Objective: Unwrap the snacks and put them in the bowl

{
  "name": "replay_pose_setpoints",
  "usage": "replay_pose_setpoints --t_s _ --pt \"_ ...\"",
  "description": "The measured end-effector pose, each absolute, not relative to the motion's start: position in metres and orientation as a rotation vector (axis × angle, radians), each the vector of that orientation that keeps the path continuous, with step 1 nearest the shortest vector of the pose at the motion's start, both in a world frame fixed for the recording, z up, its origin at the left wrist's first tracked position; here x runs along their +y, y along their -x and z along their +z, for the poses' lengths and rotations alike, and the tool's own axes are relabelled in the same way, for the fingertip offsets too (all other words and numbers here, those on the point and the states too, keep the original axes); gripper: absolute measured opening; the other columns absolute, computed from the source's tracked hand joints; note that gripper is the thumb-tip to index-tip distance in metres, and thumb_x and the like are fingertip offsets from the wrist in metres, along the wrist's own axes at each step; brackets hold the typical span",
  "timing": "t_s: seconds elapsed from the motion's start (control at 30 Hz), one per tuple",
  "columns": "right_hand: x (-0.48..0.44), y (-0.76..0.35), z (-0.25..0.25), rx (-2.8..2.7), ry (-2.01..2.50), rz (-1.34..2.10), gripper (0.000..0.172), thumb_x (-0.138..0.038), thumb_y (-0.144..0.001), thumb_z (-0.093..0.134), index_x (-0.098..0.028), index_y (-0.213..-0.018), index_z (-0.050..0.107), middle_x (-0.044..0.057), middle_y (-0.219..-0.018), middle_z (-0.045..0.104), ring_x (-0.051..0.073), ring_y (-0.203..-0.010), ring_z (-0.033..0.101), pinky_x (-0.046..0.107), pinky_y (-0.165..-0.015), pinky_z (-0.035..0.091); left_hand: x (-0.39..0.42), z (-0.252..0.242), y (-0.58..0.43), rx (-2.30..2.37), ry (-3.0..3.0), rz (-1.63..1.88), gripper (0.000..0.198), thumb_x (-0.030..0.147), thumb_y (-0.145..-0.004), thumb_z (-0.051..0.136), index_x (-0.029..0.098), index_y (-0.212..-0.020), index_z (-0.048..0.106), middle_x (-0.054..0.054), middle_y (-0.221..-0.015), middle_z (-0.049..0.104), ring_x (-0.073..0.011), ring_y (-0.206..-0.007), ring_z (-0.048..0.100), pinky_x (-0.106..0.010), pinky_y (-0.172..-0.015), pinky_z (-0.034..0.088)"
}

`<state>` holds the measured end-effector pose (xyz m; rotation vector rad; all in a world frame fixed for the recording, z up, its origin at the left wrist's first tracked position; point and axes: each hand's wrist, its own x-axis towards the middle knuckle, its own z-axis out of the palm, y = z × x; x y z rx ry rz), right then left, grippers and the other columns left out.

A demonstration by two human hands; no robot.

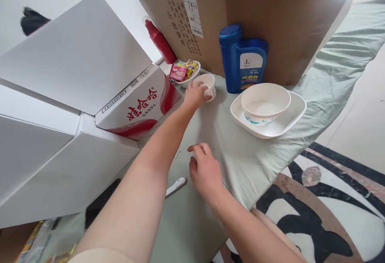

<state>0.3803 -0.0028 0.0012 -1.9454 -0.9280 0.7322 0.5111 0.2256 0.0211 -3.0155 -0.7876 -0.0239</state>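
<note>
Head cam: L hand point(195, 95) grips sm. white cup point(207, 80), left of blue btl point(243, 64). R hand point(206, 171) is free, fingers loosely curled, well in front of btl. Snack bowl point(185, 83) is farther left of btl; white bowl point(266, 94) sits in dish point(296, 108), right-front of btl.

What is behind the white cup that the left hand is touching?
Behind the cup sits a white bowl holding pink and yellow packets, with a cardboard box farther back. The cup covers part of the bowl's near side, so that cannot be seen.
</note>
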Motion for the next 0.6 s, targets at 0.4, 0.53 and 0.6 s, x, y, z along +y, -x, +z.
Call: replay_pose_setpoints --t_s 0.4,0.53,0.6 --pt "-0.005 -0.358 -0.001 -1.059 1.781 0.656 0.014 -0.020 -0.088 0.044 -0.021 -0.087 0.058 0.003 -0.088 0.062 0.015 -0.069 0.052 0.028 -0.061 0.030 0.125 0.036 -0.305 -0.966 3.074 -0.554 0.013 0.030 -0.087 0.057 0.025 -0.099 0.057 -0.010 -0.109 0.062 -0.0252 -0.108 0.059 -0.043 -0.098 0.048" --pt "-0.021 -0.326 -0.006 -1.287 1.754 0.643 0.027 -0.030 -0.085 0.044 -0.023 -0.062 0.032 -0.003 -0.056 0.038 0.014 -0.056 0.031 0.029 -0.057 0.023 0.068 0.033 -0.176 -1.683 2.868 -0.774 0.031 0.022 -0.082 0.052 0.025 -0.064 0.028 0.000 -0.067 0.040 -0.0185 -0.066 0.044 -0.035 -0.068 0.042" --pt "-0.027 -0.309 -0.007 -1.351 1.815 0.605 0.034 -0.037 -0.083 0.042 -0.024 -0.058 0.023 -0.003 -0.052 0.029 0.014 -0.053 0.024 0.030 -0.054 0.019 0.037 0.029 -0.125 -2.049 2.744 -0.979 0.037 0.024 -0.083 0.050 0.023 -0.062 0.019 0.003 -0.061 0.026 -0.0154 -0.058 0.031 -0.031 -0.060 0.033"
